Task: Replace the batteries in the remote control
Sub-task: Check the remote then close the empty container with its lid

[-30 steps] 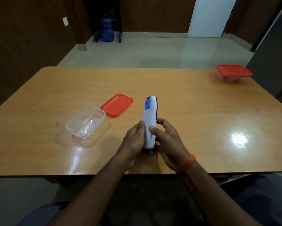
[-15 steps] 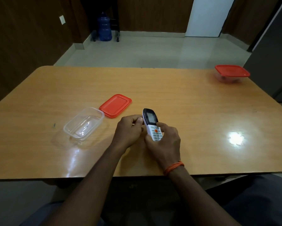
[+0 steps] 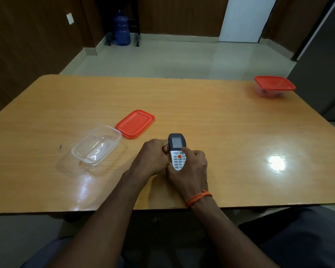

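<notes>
Both hands were closed on the remote [image 3: 177,146], held face up over the table [image 3: 230,132] near its front edge. Its left side was gripped by the left hand [image 3: 153,156], its lower end by the right hand [image 3: 191,171]. Button markings were too small to be read.

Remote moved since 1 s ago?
Yes. The white remote control flipped keypad-up, and its far end drew nearer the camera: level with the flat red plastic lid before, nearer than it now.

Wood table [image 3: 221,117]: clear tub [image 3: 97,147] w/ red lid [image 3: 135,123] beside; lidded tub [image 3: 273,87] far right corner.
</notes>
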